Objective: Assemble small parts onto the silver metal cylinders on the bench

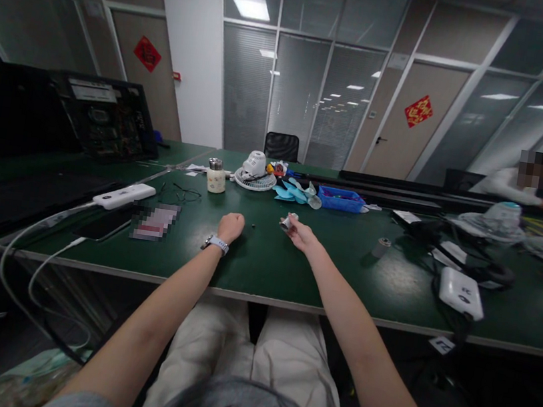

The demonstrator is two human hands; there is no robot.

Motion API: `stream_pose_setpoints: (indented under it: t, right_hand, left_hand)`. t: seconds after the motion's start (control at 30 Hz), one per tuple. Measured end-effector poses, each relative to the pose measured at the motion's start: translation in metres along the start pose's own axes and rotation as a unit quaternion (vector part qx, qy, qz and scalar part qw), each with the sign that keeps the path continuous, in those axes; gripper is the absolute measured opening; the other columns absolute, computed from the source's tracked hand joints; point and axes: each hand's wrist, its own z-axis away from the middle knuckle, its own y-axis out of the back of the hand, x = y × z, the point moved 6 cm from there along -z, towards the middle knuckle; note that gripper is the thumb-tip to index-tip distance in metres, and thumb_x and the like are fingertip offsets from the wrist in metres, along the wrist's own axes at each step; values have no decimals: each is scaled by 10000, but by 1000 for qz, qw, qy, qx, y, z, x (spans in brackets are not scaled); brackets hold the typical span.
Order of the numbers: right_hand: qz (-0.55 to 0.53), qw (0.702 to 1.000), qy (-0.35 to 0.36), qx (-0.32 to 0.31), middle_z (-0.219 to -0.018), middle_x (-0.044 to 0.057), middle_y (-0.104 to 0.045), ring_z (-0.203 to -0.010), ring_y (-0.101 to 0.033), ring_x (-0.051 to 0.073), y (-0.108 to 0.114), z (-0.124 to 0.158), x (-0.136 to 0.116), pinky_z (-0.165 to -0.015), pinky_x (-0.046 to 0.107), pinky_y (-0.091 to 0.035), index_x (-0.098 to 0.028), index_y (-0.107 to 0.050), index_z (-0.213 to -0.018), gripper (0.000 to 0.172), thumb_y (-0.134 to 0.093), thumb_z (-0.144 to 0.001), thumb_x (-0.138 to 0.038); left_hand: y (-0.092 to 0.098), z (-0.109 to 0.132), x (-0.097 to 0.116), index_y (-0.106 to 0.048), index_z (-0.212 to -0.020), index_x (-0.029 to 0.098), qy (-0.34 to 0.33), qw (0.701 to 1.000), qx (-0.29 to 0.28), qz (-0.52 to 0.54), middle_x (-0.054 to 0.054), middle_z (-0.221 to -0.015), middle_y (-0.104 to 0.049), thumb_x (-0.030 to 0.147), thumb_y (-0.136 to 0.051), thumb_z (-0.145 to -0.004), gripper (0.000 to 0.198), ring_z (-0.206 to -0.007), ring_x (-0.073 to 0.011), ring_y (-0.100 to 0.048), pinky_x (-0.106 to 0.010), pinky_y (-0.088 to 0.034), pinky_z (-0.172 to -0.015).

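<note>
My left hand (232,227), a watch on its wrist, rests closed on the green table (257,269); whatever its curled fingers may hold is hidden. Just right of it lies a tiny dark piece (253,226). Raised slightly over the tabletop, my right hand (302,236) pinches a small silvery metal part (289,221) between thumb and fingers. Its exact kind is too small to make out. Farther right, a short metal cylinder (382,247) stands upright, apart from both hands.
Beyond my hands are a cream bottle (216,177), a white fan part (255,177), blue fan blades (293,191) and a blue basket (341,200). Cables and a white power bank (125,196) lie left, another white device (461,293) right. A person (507,183) sits far right.
</note>
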Motion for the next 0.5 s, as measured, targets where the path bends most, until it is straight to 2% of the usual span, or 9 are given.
stream_pose_setpoints:
  t: [0.1,0.27,0.5]
  right_hand:
    - [24,1000,16,2,-931,62,-699,-832,-677,122,-2,0,0,-755,215,-556,-154,-588,-937,126,-636,-822,-174]
    - [122,987,95,39,-998,82,-692,-852,-676,164,5,-3,-2,-728,291,-583,-158,-554,-1044,431,-772,-672,-153]
    - [214,962,169,27,-964,102,-699,-841,-669,172,5,-3,-4,-744,318,-566,-127,-586,-1010,429,-784,-630,-159]
  left_hand:
    - [-1,0,0,-688,-688,161,1,1000,-1,1,-93,-723,-671,230,-325,-816,390,-706,-204,-590,-275,-385,-647]
    - [0,1,1,-694,-709,151,5,1000,-5,-5,-89,-732,-670,229,-327,-813,389,-693,-186,-572,-261,-364,-634]
    - [0,1,1,-696,-720,131,4,1000,-4,-10,-95,-742,-670,231,-325,-820,397,-685,-175,-557,-257,-337,-617]
